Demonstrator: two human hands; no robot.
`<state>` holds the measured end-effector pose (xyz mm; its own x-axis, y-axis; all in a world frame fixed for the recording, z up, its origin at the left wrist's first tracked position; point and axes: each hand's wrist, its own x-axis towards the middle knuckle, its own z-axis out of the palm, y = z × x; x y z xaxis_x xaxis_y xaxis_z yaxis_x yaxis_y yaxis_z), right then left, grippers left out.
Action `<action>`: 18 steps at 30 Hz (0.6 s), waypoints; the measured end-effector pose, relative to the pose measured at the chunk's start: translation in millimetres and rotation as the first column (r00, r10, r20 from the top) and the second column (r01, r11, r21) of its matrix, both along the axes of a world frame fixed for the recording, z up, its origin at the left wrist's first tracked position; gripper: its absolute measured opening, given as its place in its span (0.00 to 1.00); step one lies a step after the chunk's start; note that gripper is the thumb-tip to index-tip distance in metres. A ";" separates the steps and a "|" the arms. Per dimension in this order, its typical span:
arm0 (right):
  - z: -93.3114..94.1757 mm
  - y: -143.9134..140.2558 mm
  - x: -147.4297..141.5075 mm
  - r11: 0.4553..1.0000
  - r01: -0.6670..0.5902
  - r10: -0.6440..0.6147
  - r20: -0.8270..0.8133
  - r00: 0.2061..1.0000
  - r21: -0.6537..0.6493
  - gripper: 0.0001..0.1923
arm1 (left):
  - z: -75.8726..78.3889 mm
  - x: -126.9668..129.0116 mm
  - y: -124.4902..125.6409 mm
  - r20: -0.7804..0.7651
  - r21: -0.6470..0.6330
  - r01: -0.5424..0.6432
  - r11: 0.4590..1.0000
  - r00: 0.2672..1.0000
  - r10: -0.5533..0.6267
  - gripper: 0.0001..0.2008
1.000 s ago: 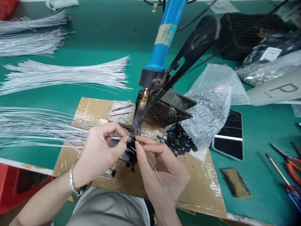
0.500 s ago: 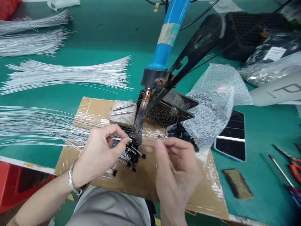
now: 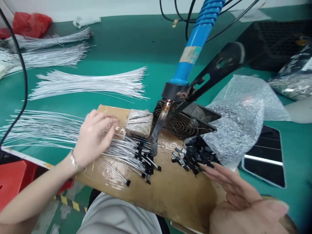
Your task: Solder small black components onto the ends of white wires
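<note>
My left hand (image 3: 96, 138) hovers over the thin white wires (image 3: 56, 125), slightly blurred, its fingers loosely bent and apart from the thumb. I see nothing held in it. Those wires run onto a cardboard sheet (image 3: 168, 195), where their right ends carry small black connectors (image 3: 146, 162). My right hand (image 3: 241, 201) is open, fingers stretched out beside a pile of loose small black parts (image 3: 198, 152). Between the hands, the dark bent tip of a blue-handled soldering iron (image 3: 157, 133) points down just above the connector ends.
A pale block (image 3: 139, 123) bearing two metal rods stands left of the iron. Behind the iron sits a black fan (image 3: 181, 122). Bubble wrap (image 3: 239, 107) and a phone (image 3: 264, 156) lie to the right. Another wire bundle (image 3: 90, 84) lies farther back.
My left hand has moved left and up, away from the iron's tip, and its pinch has opened. My right hand has moved right to the black parts and spread. The view has shifted.
</note>
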<state>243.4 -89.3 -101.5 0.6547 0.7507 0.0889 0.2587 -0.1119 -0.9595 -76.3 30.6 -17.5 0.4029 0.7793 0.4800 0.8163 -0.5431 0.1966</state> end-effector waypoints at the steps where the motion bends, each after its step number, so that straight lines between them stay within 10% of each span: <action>1: 2.2 1.6 -4.9 0.999 0.033 -0.033 0.000 0.999 -0.004 0.36 | -3.7 -8.6 19.7 -0.141 0.088 -0.025 0.996 0.989 0.037 0.08; 3: 8.2 6.0 -15.0 0.994 0.106 -0.108 -0.042 0.993 -0.029 0.33 | -12.9 -25.3 63.6 -0.414 0.160 -0.031 0.987 0.905 0.096 0.12; 8: 20.0 15.2 -29.0 0.981 0.191 -0.192 -0.057 0.980 -0.020 0.32 | -33.5 -51.0 148.2 -0.555 0.084 0.085 0.993 0.832 -0.024 0.15; 18: 23.0 12.1 -33.4 0.987 0.148 -0.147 -0.021 0.989 0.065 0.26 | -40.3 -65.5 169.0 -0.561 0.028 0.134 0.991 0.823 -0.095 0.13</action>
